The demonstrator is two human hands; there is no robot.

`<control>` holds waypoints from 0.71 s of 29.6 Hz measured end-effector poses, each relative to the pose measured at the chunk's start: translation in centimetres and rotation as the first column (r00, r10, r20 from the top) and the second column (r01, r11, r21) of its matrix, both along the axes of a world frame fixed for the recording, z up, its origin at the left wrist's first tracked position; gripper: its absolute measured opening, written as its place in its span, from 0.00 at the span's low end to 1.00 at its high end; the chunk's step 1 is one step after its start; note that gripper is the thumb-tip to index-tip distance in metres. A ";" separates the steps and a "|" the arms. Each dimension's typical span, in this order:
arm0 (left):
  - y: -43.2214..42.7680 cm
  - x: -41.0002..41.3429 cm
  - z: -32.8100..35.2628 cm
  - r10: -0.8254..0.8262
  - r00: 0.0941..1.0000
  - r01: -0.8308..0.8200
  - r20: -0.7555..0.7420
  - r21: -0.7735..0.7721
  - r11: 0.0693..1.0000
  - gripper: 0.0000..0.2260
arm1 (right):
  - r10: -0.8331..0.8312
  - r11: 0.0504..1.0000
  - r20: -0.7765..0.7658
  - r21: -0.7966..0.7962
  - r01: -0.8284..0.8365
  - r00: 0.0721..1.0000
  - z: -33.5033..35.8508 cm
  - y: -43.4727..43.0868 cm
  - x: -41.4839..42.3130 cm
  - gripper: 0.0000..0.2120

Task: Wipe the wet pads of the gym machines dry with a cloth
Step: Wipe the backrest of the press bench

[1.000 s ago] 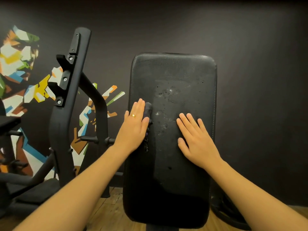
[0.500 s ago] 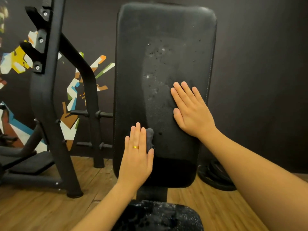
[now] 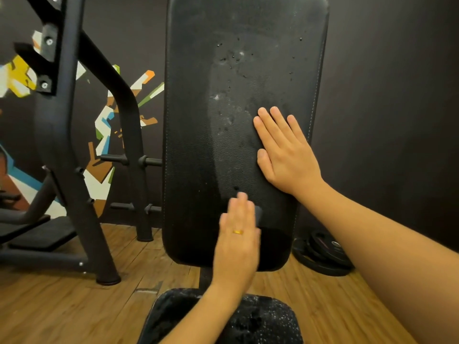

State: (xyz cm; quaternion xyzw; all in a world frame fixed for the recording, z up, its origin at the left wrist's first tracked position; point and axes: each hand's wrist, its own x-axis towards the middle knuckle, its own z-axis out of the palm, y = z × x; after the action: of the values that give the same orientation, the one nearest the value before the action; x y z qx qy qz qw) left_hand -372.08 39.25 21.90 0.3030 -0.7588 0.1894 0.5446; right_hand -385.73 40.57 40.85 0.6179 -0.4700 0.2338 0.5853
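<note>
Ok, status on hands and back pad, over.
Left hand flat, pressing dark cloth low on black padded backrest. Right hand flat, bracing. Droplets higher up. Nothing blocking.

A black machine frame (image 3: pixel 62 135) stands on the wooden floor (image 3: pixel 49 306), at its left side. Behind it a colourful mural (image 3: pixel 103 122) covers the dark wall (image 3: pixel 397 95). Black weight plates (image 3: pixel 323 256) lie at the right.

Dark wall (image 3: pixel 385 95) with colourful mural (image 3: pixel 104 125), wooden floor (image 3: pixel 62 306)
</note>
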 end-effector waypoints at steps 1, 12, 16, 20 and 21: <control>0.3 -1.1 -0.6 -0.015 0.993 0.022 0.115 -0.066 0.998 0.29 | 0.008 1.000 -0.001 -0.006 -0.008 1.000 0.0 0.0 0.0 0.29; 1.8 -3.6 0.5 -0.032 0.919 0.109 0.392 -0.176 0.978 0.26 | 0.050 0.999 0.014 0.012 -0.051 0.999 0.1 0.2 -0.1 0.29; 1.5 -2.6 0.5 -0.044 0.933 0.106 0.358 -0.156 0.982 0.26 | 0.048 0.999 0.022 0.022 -0.048 0.999 -0.1 0.1 0.0 0.29; -0.8 1.9 0.0 -0.033 0.953 0.088 0.301 -0.169 0.982 0.26 | 0.051 0.999 0.019 0.010 -0.051 0.999 -0.1 0.3 -0.2 0.29; -1.4 3.2 0.3 -0.016 0.966 0.057 0.259 -0.151 0.987 0.27 | 0.052 0.999 0.018 0.010 -0.052 0.998 -0.1 0.4 -0.2 0.29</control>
State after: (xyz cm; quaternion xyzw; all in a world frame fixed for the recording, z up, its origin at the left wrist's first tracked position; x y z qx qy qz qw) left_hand -368.92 37.82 22.23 0.2176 -0.8111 0.2762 0.4674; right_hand -385.97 40.92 40.74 0.6308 -0.4603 0.2519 0.5716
